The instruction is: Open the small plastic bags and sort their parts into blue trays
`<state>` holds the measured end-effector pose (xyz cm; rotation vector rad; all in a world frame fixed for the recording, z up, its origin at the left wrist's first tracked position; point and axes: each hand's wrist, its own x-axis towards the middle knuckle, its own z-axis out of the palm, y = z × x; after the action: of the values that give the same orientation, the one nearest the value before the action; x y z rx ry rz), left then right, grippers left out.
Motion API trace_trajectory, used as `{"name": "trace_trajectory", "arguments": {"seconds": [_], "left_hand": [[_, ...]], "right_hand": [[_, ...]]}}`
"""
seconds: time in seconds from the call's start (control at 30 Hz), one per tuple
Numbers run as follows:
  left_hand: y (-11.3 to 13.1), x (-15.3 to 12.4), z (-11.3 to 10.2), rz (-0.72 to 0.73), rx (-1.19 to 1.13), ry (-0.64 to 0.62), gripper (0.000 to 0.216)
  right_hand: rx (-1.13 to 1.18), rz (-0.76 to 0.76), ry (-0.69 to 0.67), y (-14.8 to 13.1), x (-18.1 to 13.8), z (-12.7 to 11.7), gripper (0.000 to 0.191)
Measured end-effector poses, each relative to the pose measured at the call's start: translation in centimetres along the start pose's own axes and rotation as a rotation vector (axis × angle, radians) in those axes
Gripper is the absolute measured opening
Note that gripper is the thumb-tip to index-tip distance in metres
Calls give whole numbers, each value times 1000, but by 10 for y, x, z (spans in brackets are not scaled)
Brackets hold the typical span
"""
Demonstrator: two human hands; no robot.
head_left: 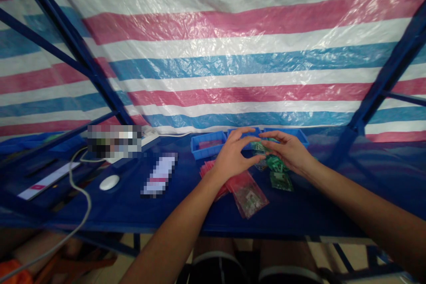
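My left hand (233, 153) and my right hand (289, 151) meet above the blue table (133, 208), fingers curled toward each other. Between them I hold a small green circuit board (264, 148); how each hand grips it is partly hidden. Under the hands lie more green boards (281, 181) and a pile of pink see-through bags (248, 193), one with a board inside.
Three blue trays (208, 144) stand in a row at the table's back edge under a striped tarp. A white mouse (109, 182) with a grey cable, a flat white device (48, 180) and blurred items lie to the left. Blue frame poles rise at both sides.
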<state>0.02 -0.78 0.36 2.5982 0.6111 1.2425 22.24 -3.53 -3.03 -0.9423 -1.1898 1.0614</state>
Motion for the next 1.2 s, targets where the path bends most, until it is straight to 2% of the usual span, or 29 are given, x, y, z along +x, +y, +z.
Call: {"name": "trace_trajectory", "arguments": {"seconds": [0.17, 0.3, 0.5, 0.67, 0.77, 0.87, 0.93, 1.03, 1.2], "left_hand": [[-5, 1, 0, 19, -8, 9, 18], [-3, 1, -1, -92, 17, 48, 20], [1, 1, 0, -217, -8, 63, 35], [3, 0, -1, -89, -25, 37, 45], [2, 0, -1, 16, -17, 29, 49], [-3, 0, 2, 95, -19, 25, 40], [-7, 1, 4, 124, -31, 38, 28], [-10, 1, 4, 103, -36, 68, 20], [-7, 1, 1, 20, -19, 123, 18]], "right_hand": [[108, 107, -89, -7, -3, 4, 34], [177, 165, -137, -14, -5, 8, 34], [69, 124, -142, -12, -7, 7, 33], [31, 85, -67, -9, -4, 6, 37], [43, 55, -51, -11, -3, 5, 47], [52, 39, -37, -12, -3, 4, 56], [45, 49, -23, -13, -4, 5, 49], [45, 95, -46, -14, -5, 7, 38], [53, 114, -152, -17, -9, 9, 38]]}}
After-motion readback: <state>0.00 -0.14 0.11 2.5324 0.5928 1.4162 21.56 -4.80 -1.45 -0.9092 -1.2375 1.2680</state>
